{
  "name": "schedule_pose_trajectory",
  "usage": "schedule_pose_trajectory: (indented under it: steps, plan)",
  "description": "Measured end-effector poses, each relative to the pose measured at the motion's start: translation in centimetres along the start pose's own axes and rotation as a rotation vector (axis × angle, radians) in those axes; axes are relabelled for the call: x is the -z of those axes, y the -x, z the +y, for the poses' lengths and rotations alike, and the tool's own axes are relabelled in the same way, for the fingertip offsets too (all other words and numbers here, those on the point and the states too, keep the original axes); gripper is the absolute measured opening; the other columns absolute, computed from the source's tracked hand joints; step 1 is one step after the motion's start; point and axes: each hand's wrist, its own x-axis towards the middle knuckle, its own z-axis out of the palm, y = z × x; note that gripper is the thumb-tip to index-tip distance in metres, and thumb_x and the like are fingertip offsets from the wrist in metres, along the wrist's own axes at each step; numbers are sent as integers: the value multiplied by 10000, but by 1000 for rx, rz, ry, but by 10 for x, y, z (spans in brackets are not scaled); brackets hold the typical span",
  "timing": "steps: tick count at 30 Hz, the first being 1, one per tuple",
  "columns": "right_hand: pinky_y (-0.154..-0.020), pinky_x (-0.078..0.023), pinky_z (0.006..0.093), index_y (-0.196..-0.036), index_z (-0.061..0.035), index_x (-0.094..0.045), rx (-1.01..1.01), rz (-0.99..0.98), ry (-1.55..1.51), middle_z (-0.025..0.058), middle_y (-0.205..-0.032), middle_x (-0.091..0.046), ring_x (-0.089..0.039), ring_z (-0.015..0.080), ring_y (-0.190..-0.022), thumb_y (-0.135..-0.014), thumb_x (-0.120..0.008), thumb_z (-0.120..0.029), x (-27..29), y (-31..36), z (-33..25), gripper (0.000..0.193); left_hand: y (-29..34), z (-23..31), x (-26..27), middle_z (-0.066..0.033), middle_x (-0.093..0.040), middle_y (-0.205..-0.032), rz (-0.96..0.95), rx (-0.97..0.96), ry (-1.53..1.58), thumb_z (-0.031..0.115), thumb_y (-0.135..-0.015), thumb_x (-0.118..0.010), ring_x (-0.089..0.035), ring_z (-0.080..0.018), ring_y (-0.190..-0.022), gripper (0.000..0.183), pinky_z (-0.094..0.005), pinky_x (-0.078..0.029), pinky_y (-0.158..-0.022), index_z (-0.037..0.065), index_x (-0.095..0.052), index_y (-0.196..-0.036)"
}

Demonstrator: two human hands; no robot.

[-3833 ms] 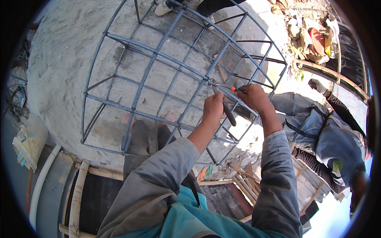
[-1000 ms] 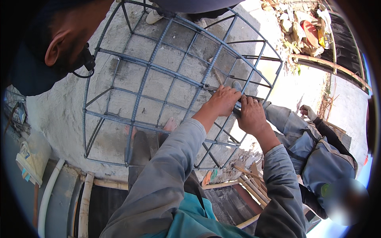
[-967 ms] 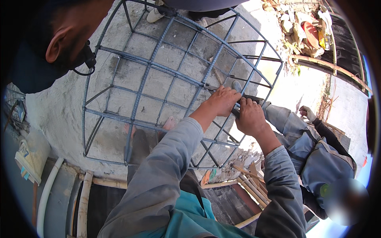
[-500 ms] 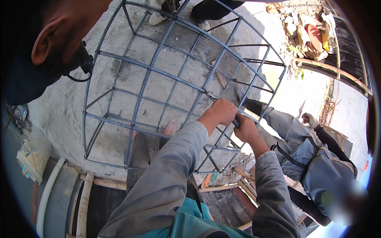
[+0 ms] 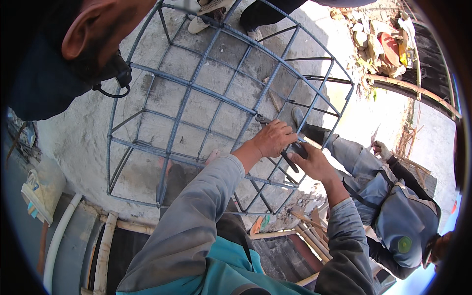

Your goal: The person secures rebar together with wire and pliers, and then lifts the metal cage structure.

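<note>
A pair of pincers (image 5: 289,162) with dark handles slants across the near right part of a rebar cage (image 5: 189,84). Its metal jaws sit at a crossing of two bars; whether they grip tie wire there is too small to tell. My left hand (image 5: 270,140) is closed around the pincers just behind the jaws. On the handles, farther back, my right hand (image 5: 314,164) is closed too, its thumb along the dark grip. One handle end shows between my hands. Both my forearms, in grey sleeves, reach over the near side of the cage.
One person leans in at the upper left, head (image 5: 105,34) close to the cage. Another stands at right in grey clothes (image 5: 403,211); a gloved hand (image 5: 211,6) shows at the top. Bamboo poles (image 5: 104,250), a white sack (image 5: 42,194) and rubble (image 5: 386,44) lie around.
The pincers' handles have spread and turned, so one end now shows below my hands. My right hand has shifted slightly right; its fingers have loosened. The person at upper left has moved rightward.
</note>
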Motion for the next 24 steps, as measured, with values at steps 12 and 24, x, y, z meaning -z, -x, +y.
schedule_pose_trajectory:
  steps: [12,24]
  plan:
    - [-773,-499,440,-1136,64,-477,130,260,758,217,-1011,-566,-615,349,-912,-773,-648,-266,-18,0,8,520,-27,-1,-6,-68,-608,-832,-81,79,-1,73,-646,-681,-608,-276,-868,251,-403,-442,-762,105,-590,-877]
    - [-498,-476,334,-858,53,-631,-300,-69,-572,171,-724,-666,-657,245,-590,-836,-604,-307,-68,7,9,363,46,28,-6,-73,-516,-1060,351,-6,19,184,-739,-694,-553,-284,-1006,442,-557,-322,-1071,143,-491,-1129]
